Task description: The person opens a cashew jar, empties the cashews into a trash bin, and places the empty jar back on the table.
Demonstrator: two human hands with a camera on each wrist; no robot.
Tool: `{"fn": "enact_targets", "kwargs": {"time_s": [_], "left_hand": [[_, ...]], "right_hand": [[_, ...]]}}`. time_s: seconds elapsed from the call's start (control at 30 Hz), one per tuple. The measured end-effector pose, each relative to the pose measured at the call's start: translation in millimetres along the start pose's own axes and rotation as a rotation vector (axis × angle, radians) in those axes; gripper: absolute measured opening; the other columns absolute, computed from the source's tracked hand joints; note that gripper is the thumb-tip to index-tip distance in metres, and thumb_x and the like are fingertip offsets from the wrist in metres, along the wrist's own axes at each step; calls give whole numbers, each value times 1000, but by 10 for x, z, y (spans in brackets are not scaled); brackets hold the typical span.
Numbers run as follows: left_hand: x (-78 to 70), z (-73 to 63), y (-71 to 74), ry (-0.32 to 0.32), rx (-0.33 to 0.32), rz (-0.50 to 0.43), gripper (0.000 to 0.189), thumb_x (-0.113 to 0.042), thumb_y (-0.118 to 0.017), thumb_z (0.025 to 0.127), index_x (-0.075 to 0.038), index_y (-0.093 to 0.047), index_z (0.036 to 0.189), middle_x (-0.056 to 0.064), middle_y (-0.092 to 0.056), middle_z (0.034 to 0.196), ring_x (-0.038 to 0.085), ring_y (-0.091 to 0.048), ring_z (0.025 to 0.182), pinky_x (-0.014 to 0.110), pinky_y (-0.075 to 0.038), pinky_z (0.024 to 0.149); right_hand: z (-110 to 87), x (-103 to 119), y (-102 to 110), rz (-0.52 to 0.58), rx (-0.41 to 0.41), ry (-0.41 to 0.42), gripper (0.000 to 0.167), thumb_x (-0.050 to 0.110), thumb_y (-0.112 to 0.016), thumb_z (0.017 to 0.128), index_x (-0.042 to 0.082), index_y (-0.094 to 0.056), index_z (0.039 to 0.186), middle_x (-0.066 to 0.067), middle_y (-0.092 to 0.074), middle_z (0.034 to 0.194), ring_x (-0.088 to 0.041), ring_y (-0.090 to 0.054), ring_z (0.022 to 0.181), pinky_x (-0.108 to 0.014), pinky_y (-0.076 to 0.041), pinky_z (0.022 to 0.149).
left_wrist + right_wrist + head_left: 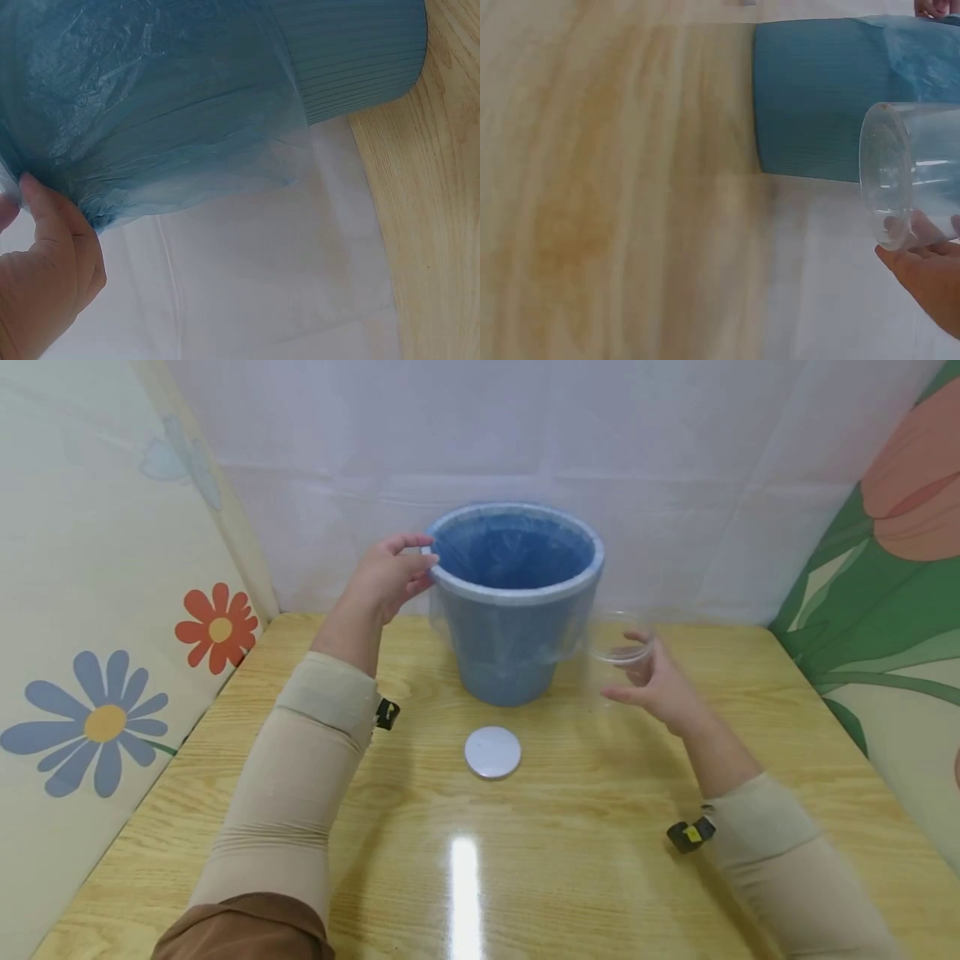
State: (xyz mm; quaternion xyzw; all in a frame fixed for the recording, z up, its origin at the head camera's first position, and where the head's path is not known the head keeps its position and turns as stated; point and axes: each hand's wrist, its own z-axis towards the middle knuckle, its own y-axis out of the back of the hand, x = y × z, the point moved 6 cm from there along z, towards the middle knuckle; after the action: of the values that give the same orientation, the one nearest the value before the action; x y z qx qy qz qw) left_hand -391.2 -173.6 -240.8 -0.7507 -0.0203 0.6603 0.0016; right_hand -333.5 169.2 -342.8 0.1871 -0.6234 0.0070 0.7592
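Observation:
A blue ribbed bin (506,672) stands upright at the back of the table, lined with a thin clear plastic bag (187,127) folded over its rim. My left hand (386,577) pinches the bag and rim on the bin's left side, thumb and fingers at the edge. To the right of the bin, my right hand (663,689) holds a clear plastic jar (930,150), raised above the table. The jar is see-through and blurred in the head view; no contents show. A round white lid-like disc (492,752) lies flat in front of the bin.
The wood-grain table (570,860) reaches back to a white cloth wall (360,435). Flower-printed panels (105,568) rise along the left and right sides. A bright light reflection lies on the table's front middle.

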Motion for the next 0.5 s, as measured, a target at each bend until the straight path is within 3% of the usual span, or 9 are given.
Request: {"fn": "enact_targets", "kwargs": {"time_s": [0.2,0.5], "left_hand": [[5,17,23,1,-3,-6,38,-5,-58,88,-11,-52,125,10,-51,121,16,-57,97,26,-48,90],[0,5,20,-5,-2,6,38,-6,-59,88,-12,-52,125,9,-51,122,16,-57,98,26,-48,89]], "right_hand": [[0,-173,-135,1,72,-16,90,2,-75,72,0,-16,140,-29,-36,134,-39,-33,127,-49,-21,109],[-10,-382,-296,-163,187,-78,89,15,-78,71,1,-22,139,-20,-34,140,-37,-29,130,-50,-21,108]]}}
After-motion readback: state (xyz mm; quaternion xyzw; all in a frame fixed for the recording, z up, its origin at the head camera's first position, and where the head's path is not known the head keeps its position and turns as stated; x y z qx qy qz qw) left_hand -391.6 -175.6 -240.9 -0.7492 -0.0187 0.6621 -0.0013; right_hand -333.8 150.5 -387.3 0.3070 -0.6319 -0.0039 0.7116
